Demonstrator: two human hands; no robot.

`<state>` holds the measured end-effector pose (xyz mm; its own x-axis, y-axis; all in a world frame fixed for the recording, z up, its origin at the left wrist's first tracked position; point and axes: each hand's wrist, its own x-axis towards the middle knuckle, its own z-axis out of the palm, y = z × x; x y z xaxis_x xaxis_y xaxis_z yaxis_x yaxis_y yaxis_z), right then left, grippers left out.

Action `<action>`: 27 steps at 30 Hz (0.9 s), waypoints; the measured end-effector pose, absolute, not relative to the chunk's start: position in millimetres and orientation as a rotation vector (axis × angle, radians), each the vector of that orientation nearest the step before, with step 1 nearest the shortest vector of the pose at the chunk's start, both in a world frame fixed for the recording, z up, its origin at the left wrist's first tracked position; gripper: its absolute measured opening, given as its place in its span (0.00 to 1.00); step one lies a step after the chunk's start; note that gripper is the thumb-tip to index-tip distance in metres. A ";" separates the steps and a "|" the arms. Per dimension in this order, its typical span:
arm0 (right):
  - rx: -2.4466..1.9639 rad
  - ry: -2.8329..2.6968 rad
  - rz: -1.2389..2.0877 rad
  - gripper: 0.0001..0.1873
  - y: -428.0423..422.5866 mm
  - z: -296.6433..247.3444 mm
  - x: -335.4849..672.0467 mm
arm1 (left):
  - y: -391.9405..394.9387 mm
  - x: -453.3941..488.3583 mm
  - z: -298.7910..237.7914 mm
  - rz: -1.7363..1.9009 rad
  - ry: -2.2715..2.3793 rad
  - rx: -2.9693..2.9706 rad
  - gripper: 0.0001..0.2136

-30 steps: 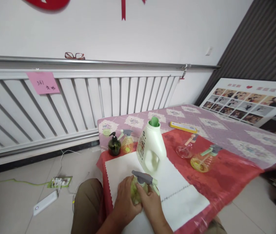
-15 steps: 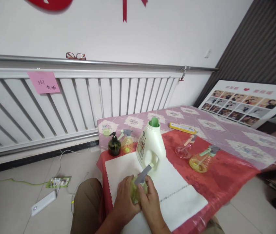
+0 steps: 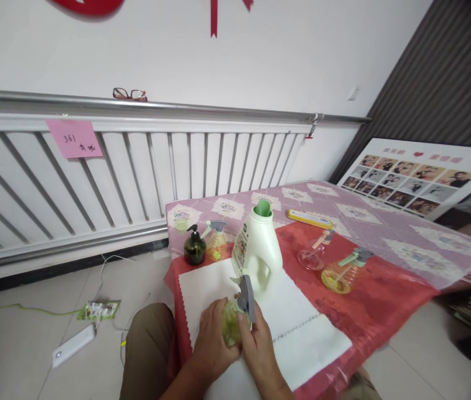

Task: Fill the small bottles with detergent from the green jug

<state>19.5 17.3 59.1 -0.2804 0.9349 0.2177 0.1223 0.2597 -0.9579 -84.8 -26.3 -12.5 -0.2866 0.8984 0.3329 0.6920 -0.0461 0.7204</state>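
A small clear greenish spray bottle (image 3: 230, 324) with a grey trigger head (image 3: 246, 297) stands over the white cloth (image 3: 302, 339). My left hand (image 3: 213, 336) is wrapped round its left side. My right hand (image 3: 257, 341) grips it from the right, with the thumb near the neck below the grey head. Just behind is a large pale detergent jug (image 3: 260, 244) with a green spout in its open mouth. Left of the jug stand a dark green pump bottle (image 3: 195, 248) and a clear spray bottle (image 3: 218, 245).
On the red cloth to the right are a pink-topped spray bottle (image 3: 312, 255) and one holding yellow liquid (image 3: 337, 279). A yellow box (image 3: 309, 219) and a small green cap (image 3: 181, 225) lie toward the back. A radiator (image 3: 144, 172) runs behind the table.
The grey trigger head has turned: its nozzle pointed to the far right and now points to the far left. Both hands stay on the bottle.
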 end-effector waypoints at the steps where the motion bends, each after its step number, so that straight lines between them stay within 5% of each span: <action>1: -1.002 -1.625 1.125 0.17 17.3 59.6 19.8 | -26.3 -84.4 -11.6 1.243 1.988 1.700 0.33; 27: -1.019 -1.219 1.095 0.18 45.6 120.4 75.4 | -30.1 -86.3 -24.8 1.236 1.975 1.655 0.40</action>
